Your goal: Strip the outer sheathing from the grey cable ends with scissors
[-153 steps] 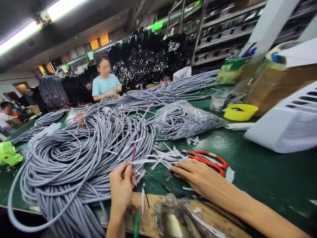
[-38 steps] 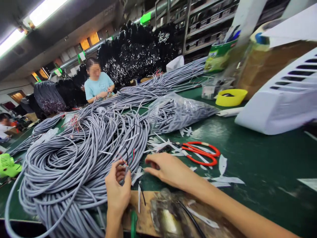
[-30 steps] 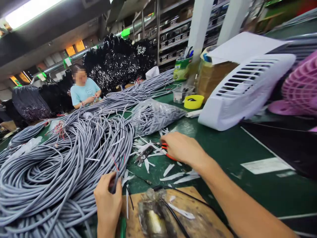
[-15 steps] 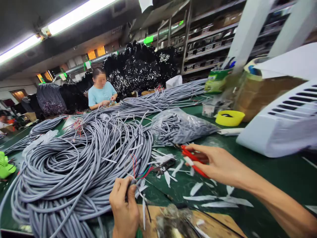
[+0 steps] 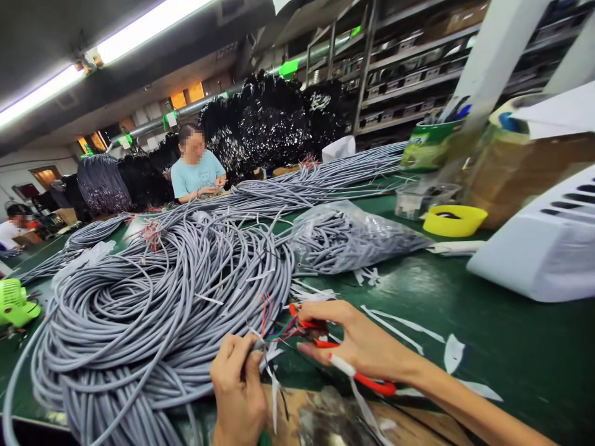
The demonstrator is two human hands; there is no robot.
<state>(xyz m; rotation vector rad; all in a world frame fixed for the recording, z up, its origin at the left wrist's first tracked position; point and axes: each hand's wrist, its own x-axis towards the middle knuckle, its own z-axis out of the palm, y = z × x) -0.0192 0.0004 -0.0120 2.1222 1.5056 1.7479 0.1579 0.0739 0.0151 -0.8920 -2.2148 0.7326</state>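
Pinched in my left hand (image 5: pixel 239 390) is the end of a grey cable, with thin coloured wires (image 5: pixel 266 313) fanning out of it: red, blue and green among them. My right hand (image 5: pixel 365 341) is closed around red-handled scissors (image 5: pixel 375 385), beside those wires. The scissors' blades are hidden or too blurred to make out, so I cannot tell whether they touch the wires. A large coil of grey cable (image 5: pixel 111 310) lies to the left of both hands. White strips (image 5: pixel 320 292) are scattered behind my right hand.
A clear bag of short grey cable pieces (image 5: pixel 348 238) lies ahead. To the right are a yellow ring (image 5: pixel 454 220), a green can of pens (image 5: pixel 427 145) and a white slotted housing (image 5: pixel 534 248). A wooden board (image 5: pixel 297 406) lies in front. A co-worker (image 5: pixel 198 170) sits across the table.
My right hand has picked up the red-handled scissors from the table and brought them left to the wires. My left hand keeps hold of the cable end. The view swung right, then back.
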